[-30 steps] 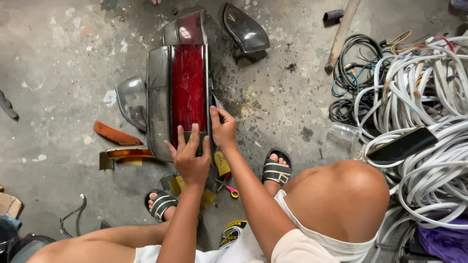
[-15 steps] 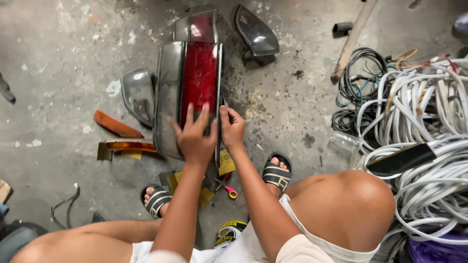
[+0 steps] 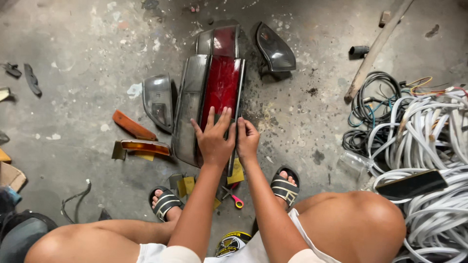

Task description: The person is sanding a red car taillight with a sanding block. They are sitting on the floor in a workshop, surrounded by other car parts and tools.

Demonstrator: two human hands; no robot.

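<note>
Pressing my left hand (image 3: 214, 139) flat, fingers spread, on the red tail-light lens (image 3: 220, 87), I grip nothing. My right hand (image 3: 247, 141) rests half-open on its right edge; the lens lies on the concrete floor (image 3: 73, 44), far of my sandals (image 3: 165, 202)

Red-and-smoked tail-light lens (image 3: 214, 92) flat on floor

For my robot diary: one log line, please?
left hand: flat on red tail light | right hand: at its edge | floor: scissors
</note>
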